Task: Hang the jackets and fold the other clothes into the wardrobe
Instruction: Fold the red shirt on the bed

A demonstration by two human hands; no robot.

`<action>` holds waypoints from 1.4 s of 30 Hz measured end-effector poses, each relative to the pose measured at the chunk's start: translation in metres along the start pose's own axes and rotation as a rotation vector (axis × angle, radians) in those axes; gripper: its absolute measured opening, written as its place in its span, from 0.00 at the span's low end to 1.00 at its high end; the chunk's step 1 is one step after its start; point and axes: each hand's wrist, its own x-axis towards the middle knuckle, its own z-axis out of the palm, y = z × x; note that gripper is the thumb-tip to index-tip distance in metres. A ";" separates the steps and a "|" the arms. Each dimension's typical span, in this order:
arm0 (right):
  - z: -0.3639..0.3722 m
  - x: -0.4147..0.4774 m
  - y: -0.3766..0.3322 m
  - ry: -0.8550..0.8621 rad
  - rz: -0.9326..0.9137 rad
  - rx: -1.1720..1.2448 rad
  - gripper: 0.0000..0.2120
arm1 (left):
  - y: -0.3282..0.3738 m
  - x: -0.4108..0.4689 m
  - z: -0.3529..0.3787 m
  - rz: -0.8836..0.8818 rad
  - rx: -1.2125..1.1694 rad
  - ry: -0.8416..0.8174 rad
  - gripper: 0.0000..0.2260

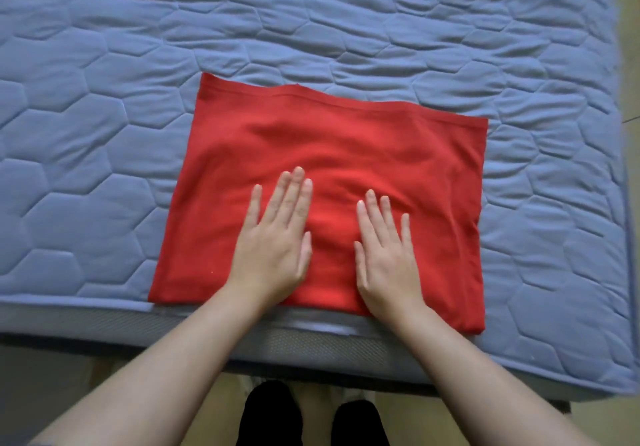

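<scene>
A red garment (346, 140), folded into a wide rectangle, lies flat on the blue quilted mattress (104, 99) near its front edge. My left hand (275, 241) lies palm down on the garment's near middle with its fingers straight and together. Beside it, a small gap to the right, my right hand (386, 250) presses flat on the cloth with straight fingers. Neither hand grips the fabric. A hemmed edge runs along the garment's far side. No jacket or wardrobe is in view.
The mattress's front edge (207, 321) runs just below the garment, with a grey mesh side band beneath it. My two dark-socked feet (270, 414) stand on the pale floor below. The mattress's right edge (623, 168) meets the floor at far right.
</scene>
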 end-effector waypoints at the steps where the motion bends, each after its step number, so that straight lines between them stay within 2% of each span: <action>1: 0.008 0.007 -0.004 -0.026 -0.035 -0.026 0.27 | 0.010 0.005 0.009 0.100 0.014 -0.052 0.30; 3: 0.020 0.010 0.011 -0.100 -0.017 -0.152 0.28 | 0.003 -0.003 0.032 0.189 0.093 -0.186 0.30; 5: 0.025 -0.004 0.043 -0.123 0.052 -0.227 0.29 | -0.022 -0.023 0.049 0.100 0.124 -0.212 0.31; 10: -0.001 -0.047 0.087 -0.220 0.309 -0.263 0.31 | -0.054 -0.076 0.037 -0.315 0.107 -0.205 0.34; 12: -0.013 -0.046 0.082 -0.261 0.308 -0.273 0.30 | -0.047 -0.087 0.026 -0.502 0.017 -0.198 0.34; 14: -0.028 -0.034 0.074 -0.228 0.248 -0.275 0.28 | -0.032 -0.093 0.010 -0.654 -0.091 -0.120 0.30; 16: -0.047 -0.011 0.063 -0.161 0.197 -0.235 0.26 | -0.013 -0.096 -0.007 -0.836 -0.309 0.020 0.30; 18: -0.067 0.022 0.050 -0.134 0.159 -0.164 0.29 | 0.007 -0.093 -0.022 -1.110 -0.629 0.215 0.32; 20: -0.082 0.066 0.037 -0.190 0.125 -0.067 0.31 | 0.026 -0.083 -0.032 -1.421 -0.917 0.364 0.32; 22: -0.090 0.113 0.026 -0.287 0.069 0.001 0.33 | 0.043 -0.071 -0.037 -1.697 -1.177 0.415 0.29; 24: -0.093 0.155 0.020 -0.368 0.023 -0.022 0.36 | 0.057 -0.060 -0.035 -1.847 -1.445 0.390 0.20; 26: -0.088 0.191 0.019 -0.422 0.007 -0.048 0.38 | 0.069 -0.052 -0.026 -1.876 -1.680 0.307 0.09; 27: -0.083 0.207 0.020 -0.443 0.014 -0.028 0.39 | 0.076 -0.049 -0.022 -1.873 -1.782 0.254 0.07; 30: -0.068 0.242 0.020 -0.510 0.045 0.025 0.38 | 0.096 -0.040 -0.005 -1.859 -2.087 0.142 0.05; 32: -0.064 0.258 0.015 -0.565 0.054 0.037 0.31 | 0.103 -0.038 0.004 -1.862 -2.162 0.112 0.07; 34: -0.069 0.268 0.012 -0.655 0.075 0.063 0.21 | 0.105 -0.039 0.008 -1.856 -2.227 0.144 0.16; 36: -0.076 0.276 0.011 -0.761 0.050 0.019 0.19 | 0.103 -0.041 0.009 -1.808 -2.318 0.181 0.34; 37: -0.078 0.278 0.009 -0.798 0.041 0.001 0.19 | 0.103 -0.042 0.010 -1.775 -2.360 0.178 0.38; 38: -0.079 0.280 0.009 -0.832 0.044 0.002 0.20 | 0.104 -0.043 0.010 -1.743 -2.378 0.173 0.37; 40: -0.086 0.279 0.005 -0.888 0.088 0.082 0.24 | 0.105 -0.045 0.007 -1.701 -2.393 0.162 0.24; 42: -0.098 0.277 0.004 -0.923 0.125 0.163 0.36 | 0.107 -0.046 -0.002 -1.672 -2.390 0.125 0.15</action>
